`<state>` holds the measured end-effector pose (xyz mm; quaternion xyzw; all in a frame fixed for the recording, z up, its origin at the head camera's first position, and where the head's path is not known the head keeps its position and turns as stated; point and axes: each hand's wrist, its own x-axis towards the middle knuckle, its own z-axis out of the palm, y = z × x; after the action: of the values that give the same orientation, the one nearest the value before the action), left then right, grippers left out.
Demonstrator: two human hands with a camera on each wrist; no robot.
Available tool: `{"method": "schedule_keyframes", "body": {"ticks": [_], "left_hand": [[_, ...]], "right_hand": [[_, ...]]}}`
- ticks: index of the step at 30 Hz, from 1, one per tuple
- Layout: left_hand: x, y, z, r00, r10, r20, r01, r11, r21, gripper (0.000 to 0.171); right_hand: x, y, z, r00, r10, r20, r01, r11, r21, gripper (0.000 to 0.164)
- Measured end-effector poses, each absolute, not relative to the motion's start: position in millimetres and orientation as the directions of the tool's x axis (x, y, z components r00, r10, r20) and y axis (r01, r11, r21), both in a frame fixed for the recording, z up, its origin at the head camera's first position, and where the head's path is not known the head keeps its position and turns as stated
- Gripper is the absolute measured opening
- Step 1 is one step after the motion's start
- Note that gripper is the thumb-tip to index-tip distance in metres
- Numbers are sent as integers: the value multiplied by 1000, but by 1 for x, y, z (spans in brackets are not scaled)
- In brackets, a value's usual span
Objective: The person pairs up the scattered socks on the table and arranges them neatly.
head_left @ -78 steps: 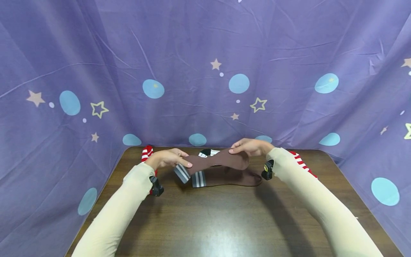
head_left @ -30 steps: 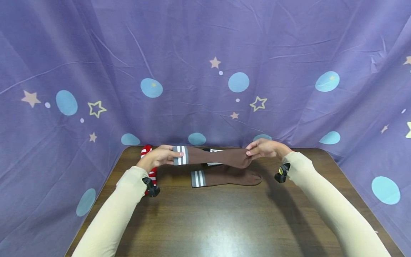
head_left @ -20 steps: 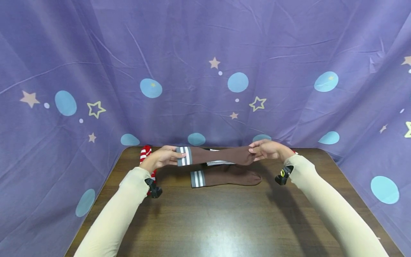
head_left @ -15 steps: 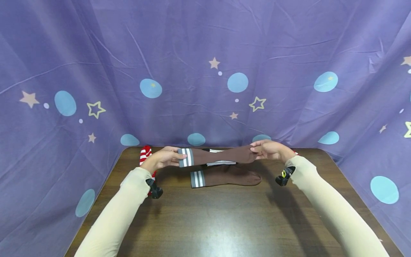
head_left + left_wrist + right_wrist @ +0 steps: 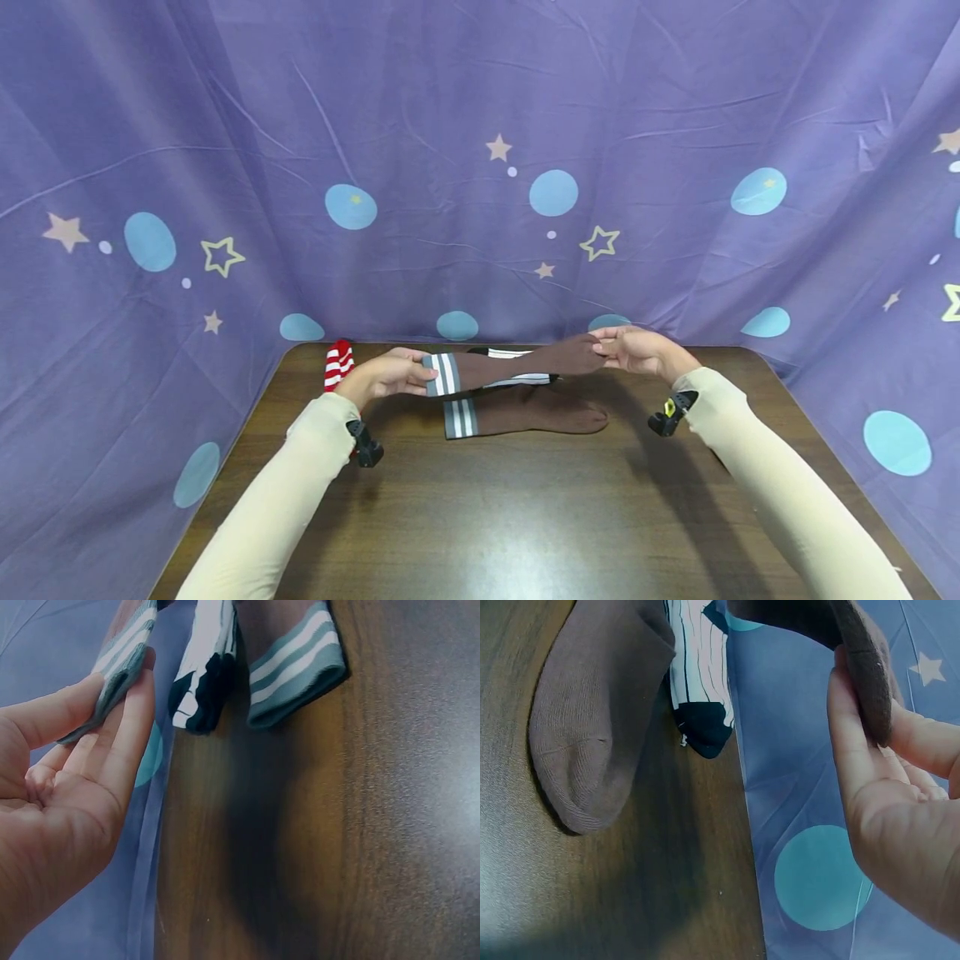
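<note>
On the table (image 5: 487,508), a lower brown sock (image 5: 532,413) lies left-right, cuff left, toe right. In the air above, the held brown sock (image 5: 480,372) runs likewise, toe end slanting up; left hand (image 5: 390,375) pinches cuff, right hand (image 5: 637,350) pinches toe. Behind, white-and-black sock (image 5: 701,671) mostly covered; red-striped sock (image 5: 339,364) partly hidden by left arm (image 5: 277,492).
</note>
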<state>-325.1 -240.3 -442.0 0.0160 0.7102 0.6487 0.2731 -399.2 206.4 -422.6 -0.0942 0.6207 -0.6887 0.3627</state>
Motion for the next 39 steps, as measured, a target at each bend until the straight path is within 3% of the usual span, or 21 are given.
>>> {"method": "schedule_keyframes", "body": {"ticks": [7,13,20,25,29,35,39], "left_hand": [[-323,-231,-452,-817,348,-460,-400,232,887,25],[-322,-224,-459,-802,296,-518,-448,276,851,20],[-322,-224,-455,-823,296,-484,-423,249,871,42],[-325,-227,-448,-842,293,-452,-395,235,888,49],[-325,-224,-451,-826,289,-484,-416,266,870,42],[-323,-215,-463,-773,233,-590,-506,333,795,12],[-323,-212,-465,-760,183,-624,-544,347,764,13]], "right_hand": [[-396,212,-424,-717,-661,-220,343,-60,-937,45],[-395,214,-425,-698,-666,-262,354,-3,-935,44],[-392,215,-430,-698,-642,-318,373,53,-926,42],[-391,217,-437,-710,-617,-340,382,68,-922,39],[-389,217,-446,-690,-622,-370,402,96,-911,35],[-383,217,-457,-661,-599,-452,426,197,-883,30],[-382,219,-462,-662,-565,-492,408,280,-869,26]]}}
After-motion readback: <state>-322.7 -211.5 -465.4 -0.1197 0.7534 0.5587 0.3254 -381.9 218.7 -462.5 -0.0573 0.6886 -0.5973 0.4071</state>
